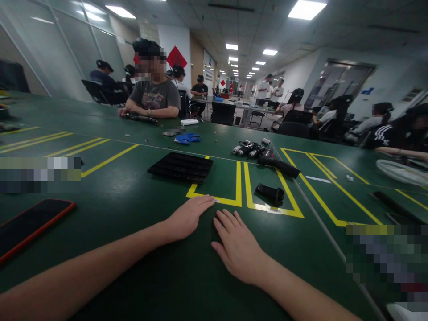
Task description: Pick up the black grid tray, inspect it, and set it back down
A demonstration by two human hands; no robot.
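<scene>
My left hand [187, 216] rests on the green table with its fingers stretched out, its fingertips at the yellow tape line and a small pale label there. It holds nothing. Just to the right, my right hand [237, 245] lies palm down with fingers apart, also without anything in it. Beyond my left hand is a black ribbed flat panel [180, 167]. A small black plastic part [269, 194] lies inside a taped box, ahead and right of my right hand. Behind it sit a long black tool-like object [280, 164] and several silver-ended cylinders with black cable [249, 148].
A phone in a red-orange case [36, 225] lies at the left. Blue gloves [187, 138] and a white box-shaped object [189, 121] are farther back. A person [154, 96] sits across the table, hands on a dark object. A clear round item [403, 171] stands at the right.
</scene>
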